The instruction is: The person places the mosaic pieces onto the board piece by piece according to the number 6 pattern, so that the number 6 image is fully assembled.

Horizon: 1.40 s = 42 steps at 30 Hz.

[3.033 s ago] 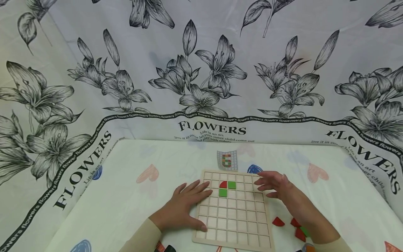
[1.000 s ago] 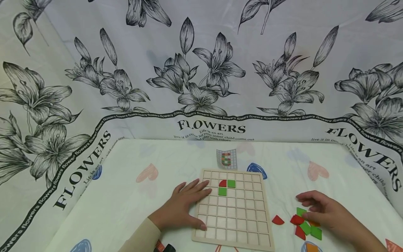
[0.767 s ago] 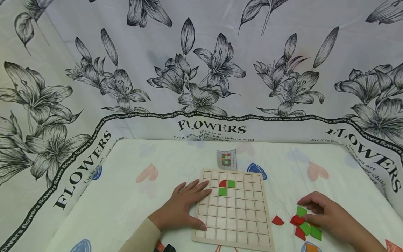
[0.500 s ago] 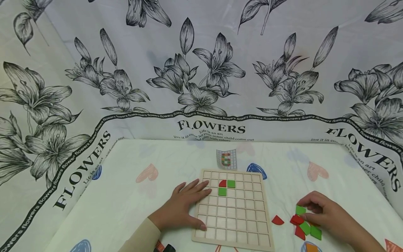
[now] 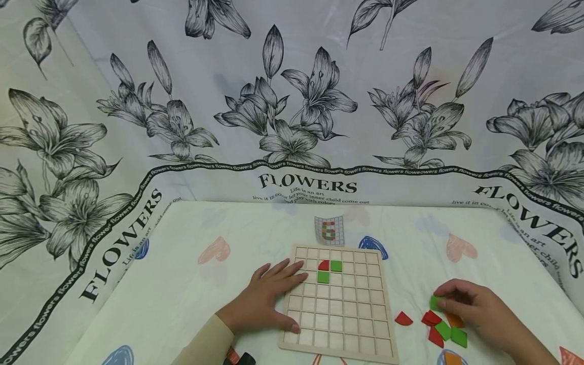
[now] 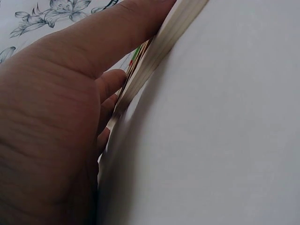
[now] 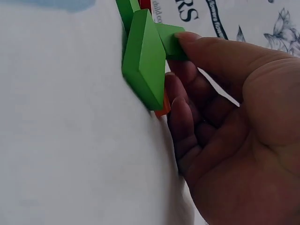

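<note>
My left hand [image 5: 260, 300] lies spread along the left edge of a wooden grid board [image 5: 335, 308], its fingertips and thumb on the frame. In the left wrist view the thumb [image 6: 126, 33] rests against the board's side [image 6: 154, 51]. On the grid sit a red quarter-round tile [image 5: 324, 265] and two green square tiles [image 5: 336, 266]. Right of the board, my right hand [image 5: 476, 308] pinches another green square tile [image 5: 435, 302] between thumb and index finger. The right wrist view shows the pinched tile [image 7: 169, 41] just beyond a loose green tile [image 7: 143, 58].
Below the right hand lie loose red [image 5: 431, 318], green [image 5: 458, 337] and orange tiles [image 5: 455, 321]. A single red quarter-round [image 5: 403, 319] lies nearer the board. Behind the board is a small printed grid card [image 5: 329, 231]. A dark object [image 5: 246, 359] shows at the front edge.
My right hand has moved from the board's right edge to the tile pile, and has drawn a green square slightly away from the red tile. The left hand has stayed on the board.
</note>
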Motion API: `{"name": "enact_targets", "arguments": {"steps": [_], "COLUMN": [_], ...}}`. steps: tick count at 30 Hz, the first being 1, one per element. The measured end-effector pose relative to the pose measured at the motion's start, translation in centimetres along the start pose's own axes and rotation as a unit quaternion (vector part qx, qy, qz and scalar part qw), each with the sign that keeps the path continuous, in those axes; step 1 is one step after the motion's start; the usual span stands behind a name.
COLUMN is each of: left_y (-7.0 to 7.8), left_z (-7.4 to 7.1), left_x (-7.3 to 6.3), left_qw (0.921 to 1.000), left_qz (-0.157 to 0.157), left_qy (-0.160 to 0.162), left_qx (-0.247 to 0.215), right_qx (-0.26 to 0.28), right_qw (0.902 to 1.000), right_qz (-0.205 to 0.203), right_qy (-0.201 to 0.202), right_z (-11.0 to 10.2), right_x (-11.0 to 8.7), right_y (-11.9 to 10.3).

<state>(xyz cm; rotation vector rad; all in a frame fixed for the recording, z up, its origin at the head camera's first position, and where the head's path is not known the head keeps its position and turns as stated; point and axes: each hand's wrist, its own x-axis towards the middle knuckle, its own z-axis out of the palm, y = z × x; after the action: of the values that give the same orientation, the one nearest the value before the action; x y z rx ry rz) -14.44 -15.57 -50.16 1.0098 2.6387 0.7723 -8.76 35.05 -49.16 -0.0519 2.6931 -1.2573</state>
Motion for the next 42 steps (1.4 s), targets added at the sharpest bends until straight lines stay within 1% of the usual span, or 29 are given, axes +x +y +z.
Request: {"name": "enact_targets", "arguments": {"steps": [4, 8, 10, 13, 16, 19, 22, 26, 31, 34, 37, 42], "left_y": [0.0, -0.1, -0.1, -0.1, 0.0, 0.0, -0.1, -0.1, -0.2, -0.2, -0.1, -0.1], "left_z": [0.0, 0.0, 0.1, 0.1, 0.1, 0.1, 0.1, 0.1, 0.1, 0.1, 0.1, 0.0], "left_x": [0.1, 0.1, 0.1, 0.1, 0.0, 0.0, 0.0, 0.0, 0.1, 0.1, 0.1, 0.1], "left_qw": [1.0, 1.0, 1.0, 1.0, 1.0, 1.0, 1.0, 1.0, 1.0, 1.0, 1.0, 1.0], "left_qz": [0.0, 0.0, -0.002, -0.002, 0.0, 0.002, 0.002, 0.004, 0.005, 0.004, 0.002, 0.0], "left_qy": [0.001, -0.003, -0.005, -0.005, -0.003, -0.001, -0.002, -0.002, -0.001, -0.002, -0.003, -0.003], "left_qx": [-0.001, -0.002, -0.002, -0.001, -0.001, -0.002, -0.003, -0.001, 0.0, 0.001, 0.001, -0.001], "right_qx": [0.021, 0.053, 0.06, 0.055, 0.039, 0.02, 0.016, 0.029, 0.036, 0.042, 0.063, 0.09], "right_qw": [0.9997, 0.9982, 0.9977, 0.9975, 0.9986, 0.9995, 0.9997, 0.9994, 0.9992, 0.9988, 0.9979, 0.9956], "right_qz": [0.01, 0.025, 0.033, 0.043, 0.035, 0.024, 0.019, 0.018, -0.003, -0.013, -0.013, -0.027], "right_qy": [0.011, 0.007, 0.004, -0.002, -0.007, -0.002, 0.001, 0.003, 0.018, 0.02, 0.011, 0.0], "right_z": [-0.1, -0.1, -0.1, -0.1, 0.0, 0.1, 0.3, 0.5, 0.9, 1.1, 1.4, 2.0], "right_x": [0.0, 0.0, 0.1, 0.1, 0.1, 0.0, 0.0, 0.0, 0.0, -0.1, -0.1, -0.2], "right_y": [-0.1, -0.5, -0.7, -1.0, -1.1, -1.3, -1.5, -1.9, -2.6, -3.2, -3.8, -4.7]}}
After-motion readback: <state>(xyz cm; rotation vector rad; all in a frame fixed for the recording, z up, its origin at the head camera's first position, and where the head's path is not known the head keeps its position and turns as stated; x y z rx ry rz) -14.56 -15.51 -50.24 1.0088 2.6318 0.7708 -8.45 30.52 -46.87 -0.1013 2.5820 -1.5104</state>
